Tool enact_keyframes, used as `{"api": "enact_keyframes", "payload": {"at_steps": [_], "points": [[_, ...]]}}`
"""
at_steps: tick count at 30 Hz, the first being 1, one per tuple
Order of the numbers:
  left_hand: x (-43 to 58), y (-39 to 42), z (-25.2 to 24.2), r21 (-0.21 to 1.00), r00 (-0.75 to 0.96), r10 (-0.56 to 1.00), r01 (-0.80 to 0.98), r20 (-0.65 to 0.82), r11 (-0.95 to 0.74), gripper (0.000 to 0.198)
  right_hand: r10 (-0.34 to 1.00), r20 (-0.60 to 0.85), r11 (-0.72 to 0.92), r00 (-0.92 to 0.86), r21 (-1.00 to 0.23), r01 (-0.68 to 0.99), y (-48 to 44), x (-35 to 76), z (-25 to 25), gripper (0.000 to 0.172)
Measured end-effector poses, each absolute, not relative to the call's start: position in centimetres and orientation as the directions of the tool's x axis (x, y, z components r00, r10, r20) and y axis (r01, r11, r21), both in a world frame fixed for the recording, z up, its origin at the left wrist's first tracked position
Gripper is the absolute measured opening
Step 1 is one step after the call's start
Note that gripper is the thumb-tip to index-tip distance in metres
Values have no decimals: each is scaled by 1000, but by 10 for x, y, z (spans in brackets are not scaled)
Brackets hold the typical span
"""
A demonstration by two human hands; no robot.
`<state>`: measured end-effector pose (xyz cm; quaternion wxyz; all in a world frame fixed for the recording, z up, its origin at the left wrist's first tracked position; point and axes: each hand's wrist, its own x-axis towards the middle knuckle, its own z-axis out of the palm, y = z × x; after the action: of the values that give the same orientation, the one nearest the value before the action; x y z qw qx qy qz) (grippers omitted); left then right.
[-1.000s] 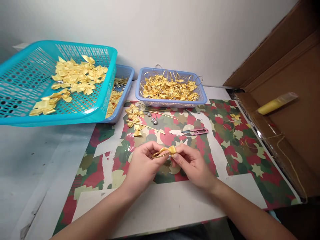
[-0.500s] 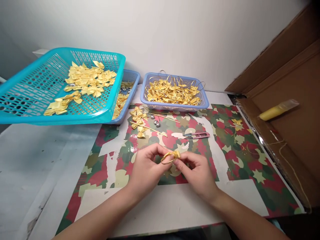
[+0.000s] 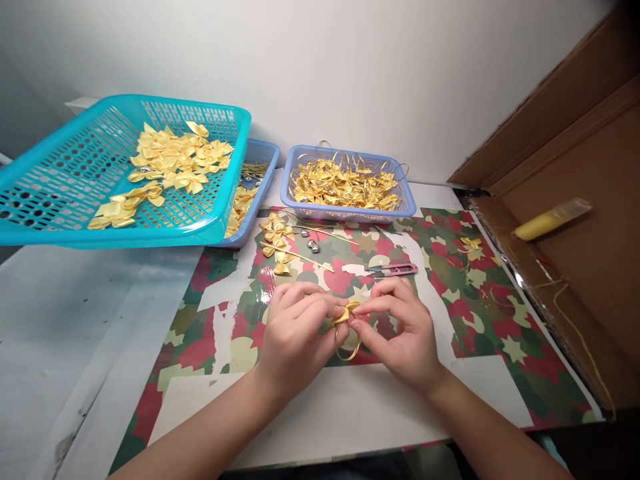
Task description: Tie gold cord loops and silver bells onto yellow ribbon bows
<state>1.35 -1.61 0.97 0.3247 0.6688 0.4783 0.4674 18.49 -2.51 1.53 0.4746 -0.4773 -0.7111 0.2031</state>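
Observation:
My left hand (image 3: 295, 333) and my right hand (image 3: 400, 333) meet over the patterned mat (image 3: 480, 313), both pinching one small gold ribbon bow (image 3: 346, 313). A gold cord loop (image 3: 349, 341) hangs down from the bow between my thumbs. A few loose gold bows (image 3: 276, 241), thin gold cords and two small silver bells (image 3: 311, 243) lie just beyond my hands. Pink thread snips (image 3: 393, 270) rest to the right of them.
A tilted teal basket (image 3: 60, 193) at the left holds plain gold bows. A blue basket (image 3: 260, 157) sits partly under it. Another blue basket (image 3: 350, 212) at the back centre holds bows with loops. A cardboard box (image 3: 575, 173) with a yellow tube (image 3: 550, 219) stands at the right.
Both hands turned the bow over, so the cord loop that stuck out to the left now hangs downward. My hands closed tighter around it. The camera view shifted slightly.

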Motion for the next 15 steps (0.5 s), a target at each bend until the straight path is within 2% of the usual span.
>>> {"api": "enact_keyframes", "payload": {"at_steps": [7, 13, 15], "points": [[13, -17, 7, 871, 141, 934, 338, 328, -357, 13, 799, 585, 534, -140, -583, 612, -24, 184, 13, 17], [14, -16, 7, 826, 165, 915, 393, 369, -404, 11, 679, 700, 601, -221, -357, 715, -26, 183, 9, 18], [14, -17, 7, 811, 171, 913, 418, 371, -408, 10, 675, 704, 592, -221, -337, 732, -26, 182, 8, 19]]}}
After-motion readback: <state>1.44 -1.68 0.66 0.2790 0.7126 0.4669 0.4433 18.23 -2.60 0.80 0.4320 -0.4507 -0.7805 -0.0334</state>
